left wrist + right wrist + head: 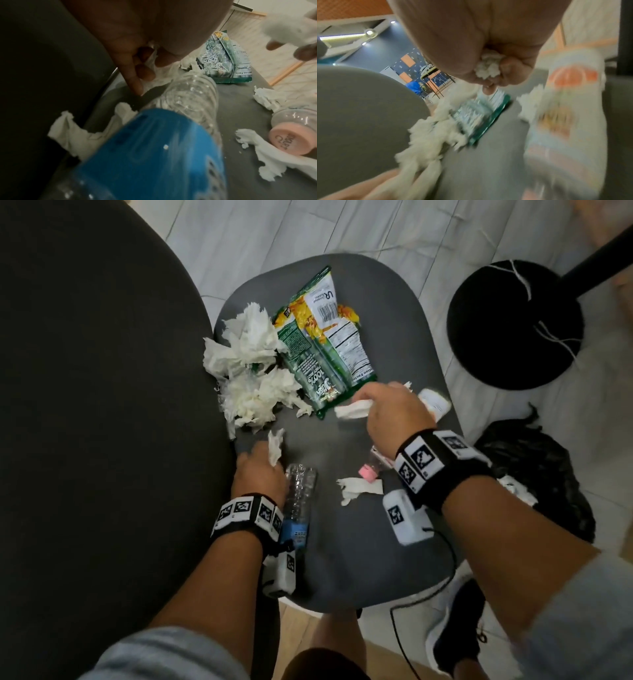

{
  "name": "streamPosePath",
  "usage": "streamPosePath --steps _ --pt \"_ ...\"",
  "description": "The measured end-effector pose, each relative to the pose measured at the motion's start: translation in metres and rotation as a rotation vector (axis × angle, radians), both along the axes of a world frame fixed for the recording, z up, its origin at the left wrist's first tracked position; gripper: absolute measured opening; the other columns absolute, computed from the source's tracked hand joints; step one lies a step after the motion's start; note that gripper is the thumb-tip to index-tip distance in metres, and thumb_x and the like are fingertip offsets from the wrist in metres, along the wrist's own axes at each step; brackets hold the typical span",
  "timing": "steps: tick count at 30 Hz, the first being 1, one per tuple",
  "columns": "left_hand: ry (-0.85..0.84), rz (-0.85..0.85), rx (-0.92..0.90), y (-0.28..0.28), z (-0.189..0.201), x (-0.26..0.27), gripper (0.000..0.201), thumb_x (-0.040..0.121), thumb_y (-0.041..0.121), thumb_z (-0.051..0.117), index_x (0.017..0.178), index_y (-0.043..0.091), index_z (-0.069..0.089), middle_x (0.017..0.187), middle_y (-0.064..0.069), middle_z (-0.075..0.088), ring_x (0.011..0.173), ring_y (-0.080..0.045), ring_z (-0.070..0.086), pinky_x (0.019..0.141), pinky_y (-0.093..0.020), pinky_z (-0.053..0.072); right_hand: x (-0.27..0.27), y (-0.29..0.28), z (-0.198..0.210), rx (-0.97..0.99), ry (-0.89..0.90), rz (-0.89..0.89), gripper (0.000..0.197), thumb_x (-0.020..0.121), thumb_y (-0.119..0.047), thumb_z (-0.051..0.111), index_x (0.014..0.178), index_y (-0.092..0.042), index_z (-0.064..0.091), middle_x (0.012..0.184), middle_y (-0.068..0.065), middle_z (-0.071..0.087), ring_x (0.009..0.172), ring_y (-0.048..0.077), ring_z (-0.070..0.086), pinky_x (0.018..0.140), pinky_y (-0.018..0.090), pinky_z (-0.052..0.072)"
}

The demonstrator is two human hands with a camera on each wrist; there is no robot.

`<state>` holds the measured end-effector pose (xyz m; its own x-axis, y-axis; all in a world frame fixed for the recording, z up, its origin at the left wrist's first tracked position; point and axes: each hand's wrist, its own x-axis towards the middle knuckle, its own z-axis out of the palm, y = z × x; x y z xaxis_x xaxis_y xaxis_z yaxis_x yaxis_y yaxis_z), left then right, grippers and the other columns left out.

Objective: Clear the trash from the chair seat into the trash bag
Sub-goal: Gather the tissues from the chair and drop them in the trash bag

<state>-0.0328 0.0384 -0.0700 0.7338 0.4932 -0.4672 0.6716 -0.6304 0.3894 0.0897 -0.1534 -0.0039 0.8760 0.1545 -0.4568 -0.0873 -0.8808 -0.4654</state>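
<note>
While you lean over the chair seat (359, 542), both your forearms reach down onto it, wrists banded. Your left hand (258, 474) sits at the seat's left edge, fingers curled down and pinching a tissue scrap (275, 445), just beside the clear bottle (299, 491) with the blue label that lies along your wrist. Your right hand (394, 414) hovers over the seat's right side, closed into a fist around a wad of tissue (488, 66). Beyond it on the seat lie the green snack wrapper (325, 344) and a heap of crumpled tissues (246, 364). Below your right wrist lies a pink-capped bottle (368, 472) on a torn tissue. Off the seat's right edge, the black trash bag (541, 474) sits on the floor.
</note>
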Motion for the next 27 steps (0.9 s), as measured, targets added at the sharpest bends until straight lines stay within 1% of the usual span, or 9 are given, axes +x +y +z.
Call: streamPosePath --steps 3,5,7,10,12,15,20,23,27 --pt "0.024 -0.026 0.091 0.003 -0.002 -0.004 0.02 0.097 0.016 0.048 0.105 0.002 0.061 0.098 -0.015 0.046 0.063 -0.024 0.043 0.063 -0.033 0.037 0.039 -0.011 0.0 -0.276 0.029 0.102 0.028 0.086 -0.024 0.052 0.111 -0.024 0.063 0.116 0.014 0.053 0.104 0.039 0.058 0.085 0.042 0.048" --pt "0.06 0.072 0.066 0.003 0.0 -0.003 0.025 0.095 0.023 0.05 0.106 0.001 0.058 0.11 -0.019 0.046 0.073 -0.03 0.051 0.068 -0.035 0.042 0.056 -0.012 -0.003 -0.425 0.097 0.153 0.055 0.079 -0.047 0.058 0.125 -0.017 0.055 0.128 0.018 0.05 0.115 0.041 0.053 0.092 0.046 0.048" --pt "0.121 0.156 0.036 0.0 0.003 0.0 0.038 0.091 0.034 0.054 0.11 0.001 0.054 0.12 -0.018 0.041 0.087 -0.036 0.056 0.073 -0.035 0.044 0.063 -0.008 -0.005 -0.544 0.106 0.228 0.08 0.064 -0.062 0.067 0.125 -0.013 0.052 0.128 0.02 0.051 0.116 0.041 0.054 0.092 0.047 0.049" --pt "0.163 0.159 0.042 -0.001 0.001 0.004 0.055 0.082 0.045 0.062 0.115 0.002 0.052 0.124 -0.016 0.04 0.092 -0.037 0.058 0.072 -0.035 0.045 0.063 -0.001 -0.007 -0.652 0.159 0.34 0.083 0.059 -0.05 0.078 0.126 -0.01 0.048 0.129 0.02 0.055 0.118 0.041 0.055 0.093 0.049 0.051" --pt "0.193 0.148 0.045 -0.001 -0.003 0.006 0.051 0.084 0.04 0.066 0.116 0.003 0.052 0.125 -0.017 0.041 0.089 -0.035 0.057 0.071 -0.036 0.047 0.06 0.003 -0.01 -0.638 0.234 0.378 0.074 0.074 -0.035 0.07 0.135 -0.005 0.039 0.135 0.024 0.053 0.123 0.044 0.053 0.096 0.054 0.05" --pt "0.255 0.108 0.048 -0.001 -0.011 0.006 0.036 0.091 0.027 0.063 0.116 0.002 0.053 0.128 -0.02 0.04 0.095 -0.041 0.059 0.076 -0.04 0.049 0.052 0.003 -0.019 -0.528 0.258 0.389 0.057 0.075 -0.02 0.06 0.126 -0.001 0.045 0.13 0.025 0.057 0.116 0.044 0.059 0.091 0.052 0.048" --pt "0.272 0.03 0.04 0.005 -0.023 0.008 0.027 0.093 0.013 0.055 0.117 0.0 0.055 0.129 -0.025 0.047 0.099 -0.044 0.058 0.077 -0.037 0.044 0.045 0.004 -0.015 -0.484 0.209 0.528 0.03 0.085 -0.014 0.056 0.113 -0.005 0.063 0.117 0.018 0.066 0.093 0.036 0.061 0.087 0.043 0.052" --pt "0.268 0.069 0.037 0.013 -0.019 0.018 0.027 0.095 0.01 0.051 0.119 -0.003 0.053 0.125 -0.028 0.056 0.106 -0.046 0.059 0.078 -0.038 0.046 0.046 -0.002 -0.015 -0.405 0.157 0.48 0.036 0.088 -0.012 0.055 0.123 -0.006 0.055 0.119 0.018 0.065 0.103 0.039 0.064 0.079 0.04 0.047" --pt "0.158 0.138 0.034 0.018 0.008 0.04 0.028 0.096 0.009 0.049 0.12 -0.003 0.057 0.12 -0.027 0.062 0.109 -0.044 0.06 0.084 -0.042 0.047 0.048 -0.012 -0.006 -0.173 0.116 0.347 0.024 0.09 -0.014 0.052 0.114 -0.013 0.049 0.099 0.013 0.065 0.087 0.037 0.065 0.069 0.037 0.047"
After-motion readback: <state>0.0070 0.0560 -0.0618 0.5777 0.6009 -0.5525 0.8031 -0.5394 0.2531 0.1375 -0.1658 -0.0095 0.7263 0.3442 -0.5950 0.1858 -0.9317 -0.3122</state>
